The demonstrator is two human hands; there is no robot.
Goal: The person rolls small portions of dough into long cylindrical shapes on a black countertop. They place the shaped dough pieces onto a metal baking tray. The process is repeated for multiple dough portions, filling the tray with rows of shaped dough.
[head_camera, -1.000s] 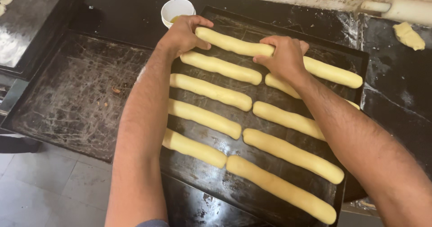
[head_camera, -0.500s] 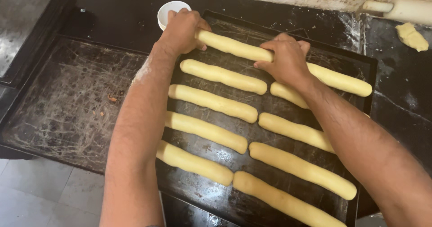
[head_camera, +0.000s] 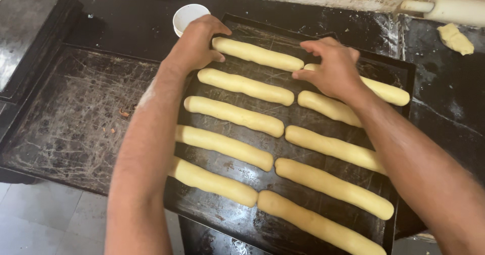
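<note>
A dark baking tray (head_camera: 394,68) holds several pale yellow dough logs in two columns. My left hand (head_camera: 194,45) is at the tray's far left corner, with thumb and fingers curled round the left end of the top-left dough log (head_camera: 257,54). My right hand (head_camera: 331,68) rests over the left end of the top-right dough log (head_camera: 386,91), its fingers spread and pointing left. A narrow gap separates these two top logs. Below them the other logs (head_camera: 235,116) lie untouched in slanted rows.
A small white bowl (head_camera: 188,15) stands just beyond my left hand. A white rolling pin (head_camera: 449,10) and a lump of dough (head_camera: 454,38) lie at the far right. A scratched empty dark tray (head_camera: 76,113) sits to the left, with tiled floor below.
The top roll, which looked like one long piece under both hands, now shows as two shorter logs. My right hand has lifted its fingers and shifted slightly right.
</note>
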